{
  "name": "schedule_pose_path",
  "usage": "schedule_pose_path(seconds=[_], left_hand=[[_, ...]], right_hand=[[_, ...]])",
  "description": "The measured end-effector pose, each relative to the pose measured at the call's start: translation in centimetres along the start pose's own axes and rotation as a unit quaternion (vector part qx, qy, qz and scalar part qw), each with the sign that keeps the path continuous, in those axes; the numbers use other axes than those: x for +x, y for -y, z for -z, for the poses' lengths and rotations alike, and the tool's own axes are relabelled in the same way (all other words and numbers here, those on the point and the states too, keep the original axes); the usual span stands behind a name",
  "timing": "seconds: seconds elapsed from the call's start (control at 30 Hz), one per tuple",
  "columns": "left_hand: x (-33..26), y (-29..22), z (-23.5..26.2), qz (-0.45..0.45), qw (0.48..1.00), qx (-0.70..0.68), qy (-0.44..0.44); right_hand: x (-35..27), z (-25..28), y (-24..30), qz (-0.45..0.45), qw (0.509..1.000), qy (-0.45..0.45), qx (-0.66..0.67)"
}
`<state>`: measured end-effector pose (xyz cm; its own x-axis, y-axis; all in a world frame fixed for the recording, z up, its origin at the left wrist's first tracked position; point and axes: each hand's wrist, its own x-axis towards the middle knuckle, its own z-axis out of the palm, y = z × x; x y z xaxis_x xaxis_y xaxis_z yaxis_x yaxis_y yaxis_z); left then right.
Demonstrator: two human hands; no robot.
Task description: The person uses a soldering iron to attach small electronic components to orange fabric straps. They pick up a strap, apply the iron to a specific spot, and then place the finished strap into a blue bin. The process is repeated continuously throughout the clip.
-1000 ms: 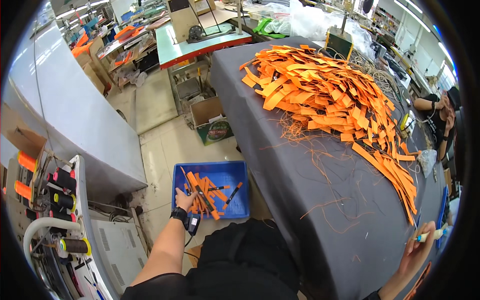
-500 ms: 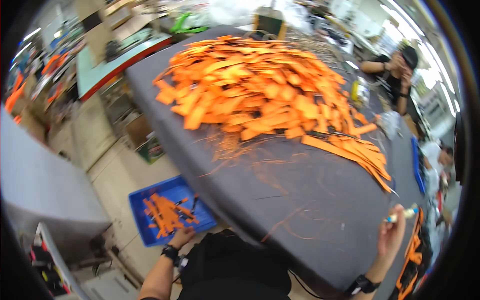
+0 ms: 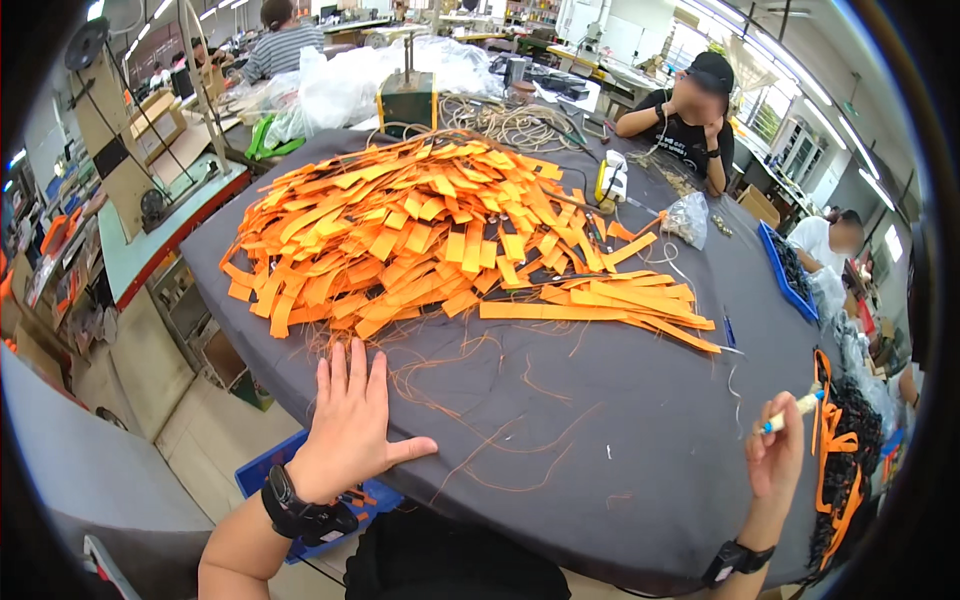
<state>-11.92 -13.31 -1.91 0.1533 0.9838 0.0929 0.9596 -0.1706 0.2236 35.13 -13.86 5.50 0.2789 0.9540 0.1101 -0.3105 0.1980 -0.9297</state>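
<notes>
My left hand (image 3: 352,425) is spread flat over the grey-covered table (image 3: 560,410), holding nothing. Its fingertips reach the near edge of a large heap of orange fabric strips (image 3: 400,230), where loose orange threads (image 3: 530,455) lie scattered. At the right side of the table, my right hand (image 3: 775,455) is closed around a pale, pen-like tool with blue ends (image 3: 795,410). The exact kind of that tool does not show. A flatter bundle of orange strips (image 3: 610,305) lies at the heap's right end, with a small blue pen-like item (image 3: 729,332) beyond it.
Below the table at left, a blue bin (image 3: 255,465) holds orange strips, partly hidden by my left arm. Black and orange straps (image 3: 845,460) hang along the right edge. Across the table sits a person (image 3: 690,130). A blue tray (image 3: 787,275) and plastic bag (image 3: 686,220) lie at right.
My left hand has come up from the blue bin onto the table and spread its fingers. The view has shifted; my right hand still holds the pen-like tool.
</notes>
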Motion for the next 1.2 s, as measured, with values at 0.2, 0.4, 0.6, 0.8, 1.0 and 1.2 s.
schedule_pose_path(seconds=[0.2, 0.4, 0.6, 0.8, 1.0, 1.2], left_hand=[[4.0, -8.7, -3.7, -0.14, 0.99, -0.03, -0.008], [5.2, -26.6, -10.0, -0.401, 0.893, -0.198, 0.052], [1.6, -25.7, -6.9, -0.398, 0.89, -0.223, -0.009], [3.6, -5.3, 1.5, 0.031, 0.999, -0.023, -0.018], [3.0, -2.3, -0.4, 0.046, 0.996, 0.028, 0.075], [1.7, -20.0, -7.3, -0.31, 0.946, -0.074, 0.066]], right_hand=[[0.7, 3.8, 5.3, 0.062, 0.998, 0.016, -0.016], [2.9, 0.8, 8.3, 0.069, 0.995, 0.075, -0.017], [0.7, 0.8, 10.2, 0.041, 0.993, -0.097, 0.056], [0.8, 8.4, 11.4, 0.124, 0.992, 0.013, 0.029], [3.3, 7.3, 9.5, 0.116, 0.991, 0.055, 0.031], [3.0, 4.2, 9.7, 0.091, 0.986, 0.141, 0.014]])
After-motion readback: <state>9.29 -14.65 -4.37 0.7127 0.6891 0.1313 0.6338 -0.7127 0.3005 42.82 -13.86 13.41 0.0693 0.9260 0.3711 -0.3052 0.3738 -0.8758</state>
